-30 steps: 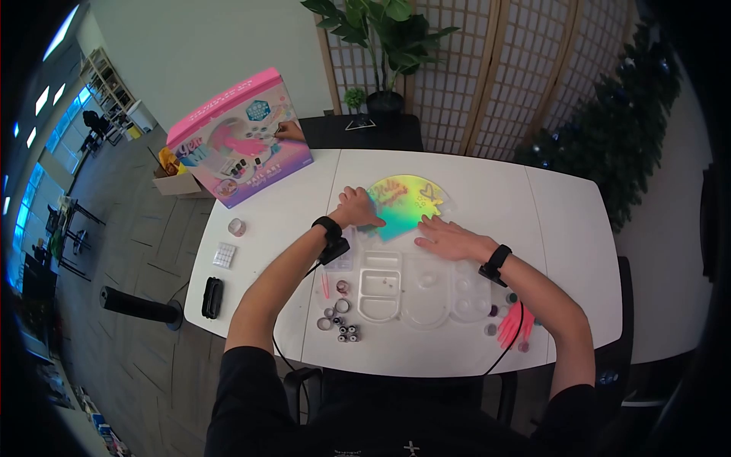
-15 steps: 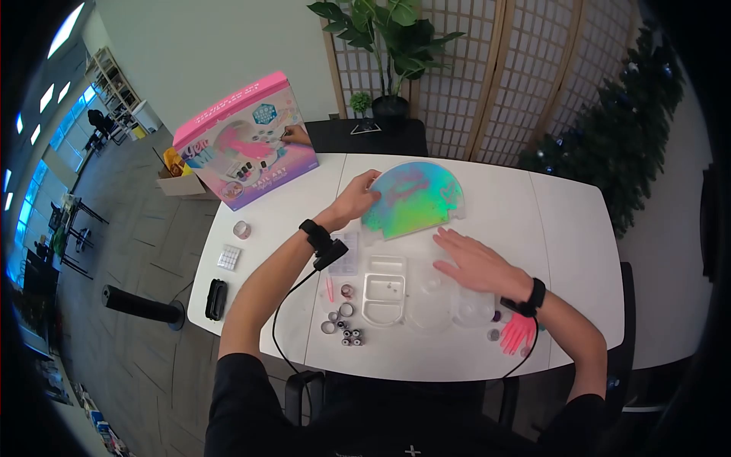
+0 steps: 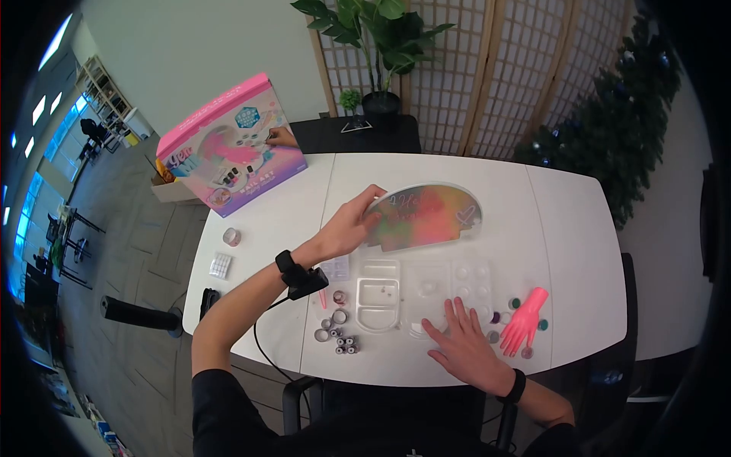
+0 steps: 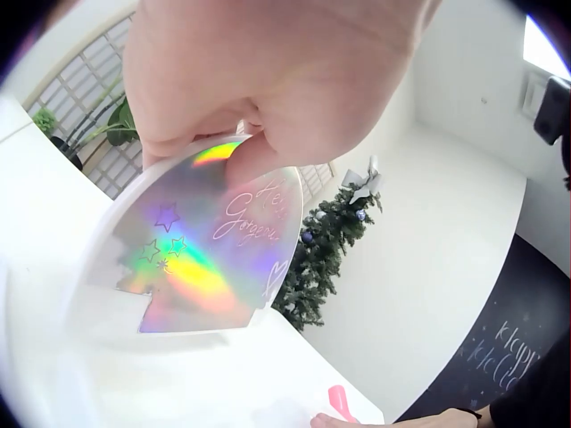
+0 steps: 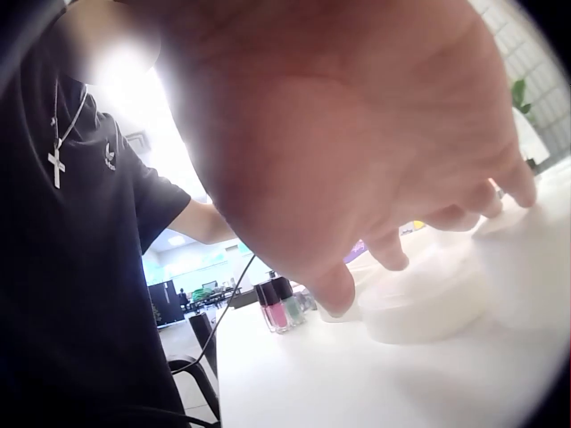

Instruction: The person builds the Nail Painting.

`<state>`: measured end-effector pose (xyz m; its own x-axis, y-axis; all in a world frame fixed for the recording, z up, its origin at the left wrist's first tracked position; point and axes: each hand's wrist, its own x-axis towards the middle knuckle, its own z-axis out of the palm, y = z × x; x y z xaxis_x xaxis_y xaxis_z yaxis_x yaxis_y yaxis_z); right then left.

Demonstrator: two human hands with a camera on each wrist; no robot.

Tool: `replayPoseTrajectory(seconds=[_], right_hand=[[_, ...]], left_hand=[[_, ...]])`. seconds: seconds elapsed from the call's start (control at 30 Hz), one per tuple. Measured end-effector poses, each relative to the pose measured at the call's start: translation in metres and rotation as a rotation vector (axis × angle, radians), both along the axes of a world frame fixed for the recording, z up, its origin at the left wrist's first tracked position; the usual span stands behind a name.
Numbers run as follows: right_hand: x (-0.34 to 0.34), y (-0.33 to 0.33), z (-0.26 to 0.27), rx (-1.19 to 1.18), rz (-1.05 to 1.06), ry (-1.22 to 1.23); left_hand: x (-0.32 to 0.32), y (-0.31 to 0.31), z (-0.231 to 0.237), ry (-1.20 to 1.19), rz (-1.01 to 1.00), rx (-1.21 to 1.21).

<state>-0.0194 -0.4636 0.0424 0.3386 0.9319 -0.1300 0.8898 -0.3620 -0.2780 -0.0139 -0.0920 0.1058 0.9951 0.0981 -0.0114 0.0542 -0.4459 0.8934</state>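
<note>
My left hand (image 3: 349, 227) grips the upper left edge of a shiny iridescent panel (image 3: 434, 221) with a rounded top, stars, a heart and script lettering. Thumb and fingers pinch its rim in the left wrist view, where the panel (image 4: 201, 259) leans upright over the white table. My right hand (image 3: 470, 349) is spread palm down, fingers straight, at the near right edge of the moulded plastic tray (image 3: 417, 318). In the right wrist view its fingertips come down right at the tray's pale rim (image 5: 419, 316). White compartments (image 3: 378, 293) form the tray's left side, with small bits inside.
A pink model hand (image 3: 524, 324) lies at the right among small round pots. Several nail polish bottles (image 3: 347, 344) and rings of tape-like rolls (image 3: 339, 315) stand left of the tray. The large pink nail art box (image 3: 236, 145) stands at back left, near a small jar (image 3: 231, 237).
The panel has been lifted by my left hand and tilted more upright, shifting right. My right hand has left the panel's lower edge and come back towards me to the tray.
</note>
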Motion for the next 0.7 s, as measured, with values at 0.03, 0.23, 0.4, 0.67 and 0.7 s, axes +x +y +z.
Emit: replayPoseTrajectory(seconds=[0.03,0.23,0.4,0.67,0.7], right_hand=[[0.0,0.001,0.001,0.002,-0.004,-0.002],[-0.001,0.001,0.002,-0.003,-0.027,-0.031],[-0.001,0.003,0.005,-0.038,-0.029,-0.058],[0.002,0.008,0.018,-0.076,-0.033,-0.038],[0.002,0.009,0.019,-0.082,-0.033,-0.032]], left_hand=[[0.001,-0.003,0.003,0.008,-0.004,-0.007],[0.0,-0.017,0.008,-0.039,-0.037,0.036],[0.0,-0.021,0.015,-0.004,-0.071,0.049],[0.001,-0.019,0.01,0.004,-0.086,0.03],[0.002,-0.017,0.004,-0.013,-0.091,0.015]])
